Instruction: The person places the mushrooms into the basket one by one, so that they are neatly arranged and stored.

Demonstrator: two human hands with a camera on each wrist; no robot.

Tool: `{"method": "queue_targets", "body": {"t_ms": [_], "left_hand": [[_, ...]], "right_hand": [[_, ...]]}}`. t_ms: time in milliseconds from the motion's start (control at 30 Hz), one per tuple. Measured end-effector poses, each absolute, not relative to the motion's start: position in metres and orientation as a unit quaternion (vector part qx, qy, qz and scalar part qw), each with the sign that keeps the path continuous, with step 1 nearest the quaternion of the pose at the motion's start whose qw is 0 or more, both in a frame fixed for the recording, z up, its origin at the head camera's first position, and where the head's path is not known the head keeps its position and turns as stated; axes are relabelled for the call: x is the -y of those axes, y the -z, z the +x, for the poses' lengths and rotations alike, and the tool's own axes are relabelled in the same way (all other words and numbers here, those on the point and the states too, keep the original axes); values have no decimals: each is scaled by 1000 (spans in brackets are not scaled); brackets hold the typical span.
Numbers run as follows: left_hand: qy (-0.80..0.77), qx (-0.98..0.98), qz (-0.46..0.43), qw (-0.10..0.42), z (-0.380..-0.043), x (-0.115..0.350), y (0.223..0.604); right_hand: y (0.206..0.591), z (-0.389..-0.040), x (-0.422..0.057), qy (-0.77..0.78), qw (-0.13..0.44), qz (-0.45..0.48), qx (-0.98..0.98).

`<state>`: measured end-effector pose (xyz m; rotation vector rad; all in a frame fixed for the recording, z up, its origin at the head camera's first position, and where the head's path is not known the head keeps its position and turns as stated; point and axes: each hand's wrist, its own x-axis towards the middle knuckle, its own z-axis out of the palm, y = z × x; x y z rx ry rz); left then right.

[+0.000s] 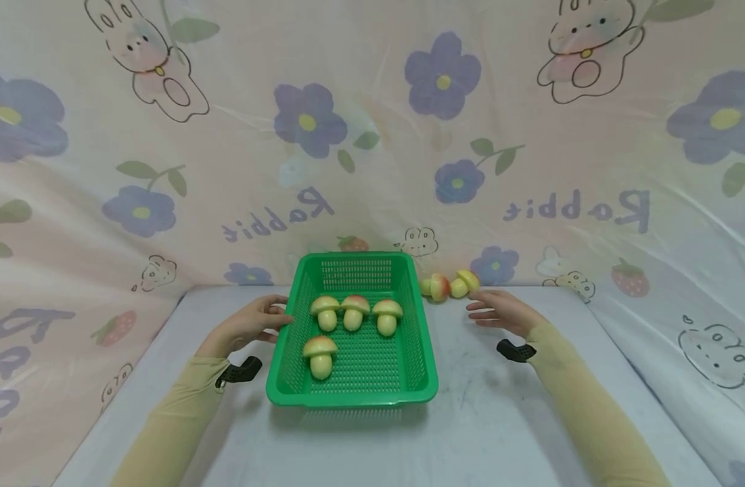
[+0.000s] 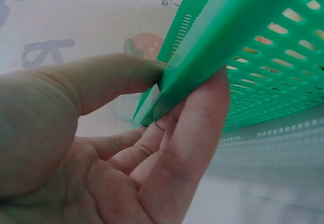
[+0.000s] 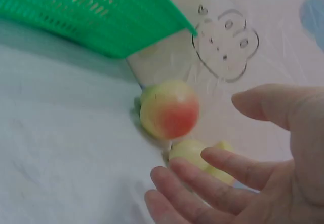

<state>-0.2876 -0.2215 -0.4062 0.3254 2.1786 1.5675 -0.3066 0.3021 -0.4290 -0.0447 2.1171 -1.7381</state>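
A green plastic basket [image 1: 402, 399] sits on the table, holding several toy mushrooms [image 1: 321, 358] with yellow stems and yellow-red caps. My left hand [image 1: 253, 323] pinches its left rim; in the left wrist view, the thumb lies on one side of the green rim [image 2: 202, 51] and the fingers on the other. Two more mushrooms lie outside, beyond the basket's right side: one with a red patch [image 1: 439, 287] and one beside it [image 1: 465, 283]. Just in front of that pair, my right hand [image 1: 503, 311] hovers with its fingers extended and holds nothing. The right wrist view shows the red-patched mushroom [image 3: 171, 110] past the fingertips.
Behind the table [image 1: 488, 419] hangs a pale curtain [image 1: 378, 169] printed with rabbits and flowers, close to the two outside mushrooms. Each wrist carries a black strap-like device, the left one [image 1: 241, 371] near the basket's left side.
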Motion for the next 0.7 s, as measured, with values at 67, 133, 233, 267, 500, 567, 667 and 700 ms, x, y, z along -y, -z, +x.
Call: {"method": "queue_targets", "body": {"t_ms": [67, 133, 233, 267, 500, 567, 667, 700], "left_hand": [[-566, -786, 119, 217, -288, 222, 407], [-566, -787, 119, 216, -288, 222, 408], [-565, -788, 118, 214, -288, 222, 409], [-565, -788, 117, 214, -288, 222, 408], [-566, -787, 117, 216, -289, 222, 407], [-567, -786, 117, 217, -289, 222, 408], [-566, -786, 117, 219, -288, 222, 407], [-566, -786, 117, 220, -288, 222, 407]], "right_hand": [[433, -307, -307, 624, 200, -13, -756], [436, -309, -311, 627, 198, -1, -753], [441, -314, -315, 624, 193, 15, -757], [441, -316, -316, 622, 190, 22, -759], [445, -328, -317, 624, 174, 80, -758], [445, -331, -317, 624, 162, 87, -759], [447, -335, -317, 625, 145, 98, -760], [448, -337, -317, 628, 141, 101, -759]]}}
